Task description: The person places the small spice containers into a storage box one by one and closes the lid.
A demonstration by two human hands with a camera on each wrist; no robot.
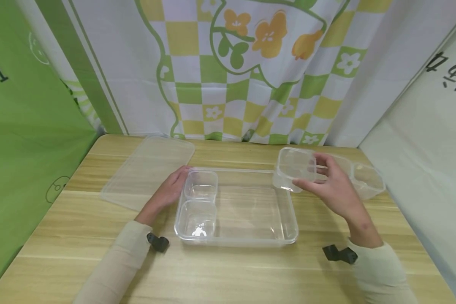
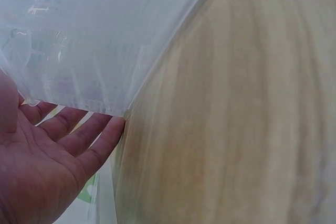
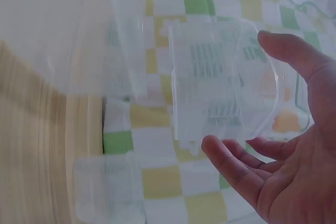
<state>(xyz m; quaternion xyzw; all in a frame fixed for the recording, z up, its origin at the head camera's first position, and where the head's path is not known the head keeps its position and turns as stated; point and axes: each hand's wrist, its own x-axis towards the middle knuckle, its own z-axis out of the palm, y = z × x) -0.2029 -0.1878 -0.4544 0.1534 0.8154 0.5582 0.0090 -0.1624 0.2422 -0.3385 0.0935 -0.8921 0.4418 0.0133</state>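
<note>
A large clear plastic container (image 1: 247, 241) sits on the table with two small clear cups (image 1: 200, 219) along its left side. My left hand (image 1: 173, 185) touches its back left corner; in the left wrist view the straight fingers (image 2: 97, 145) lie against the wall. My right hand (image 1: 336, 190) holds another small clear cup (image 1: 296, 164) by its sides, tilted above the container's back right corner. The right wrist view shows that cup (image 3: 226, 82) between thumb and fingers.
A flat clear lid (image 1: 148, 169) lies at the back left of the table. Behind my right hand, more clear cups (image 1: 368, 179) stand near the table's right edge. A checked curtain (image 1: 243, 93) hangs along the back.
</note>
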